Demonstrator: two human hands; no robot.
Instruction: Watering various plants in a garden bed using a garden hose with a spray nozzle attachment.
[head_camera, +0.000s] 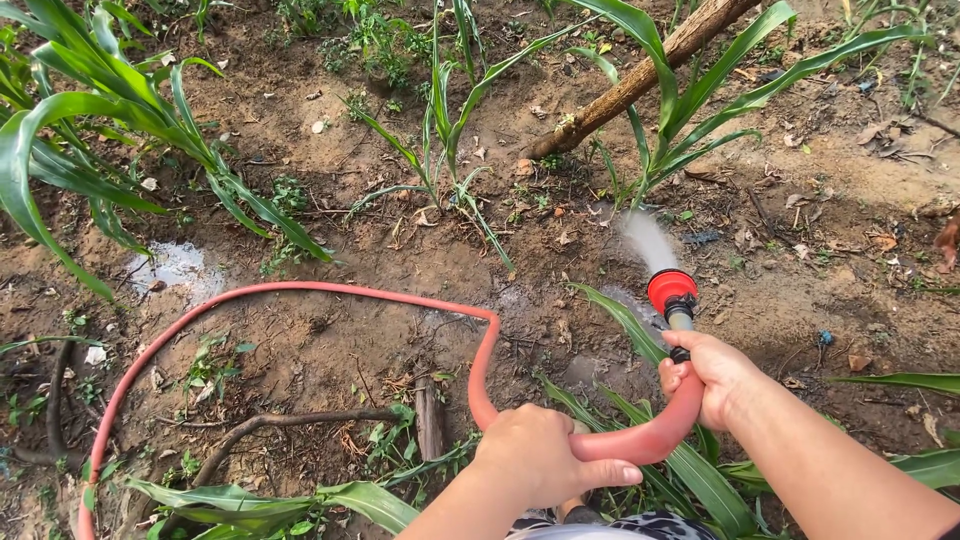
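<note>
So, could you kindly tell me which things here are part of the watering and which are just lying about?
In use: left hand, right hand, red hose, spray nozzle, young corn plant.

Lying about: fallen log, puddle, dry stick.

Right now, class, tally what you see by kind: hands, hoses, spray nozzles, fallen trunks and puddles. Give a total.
Hands: 2, left hand and right hand
Hoses: 1, red hose
Spray nozzles: 1, red nozzle
Fallen trunks: 1, trunk
Puddles: 1, puddle
Total: 6

No packages found, no labels, no signs, no screens, nothing printed or displayed anywhere in the head view
</note>
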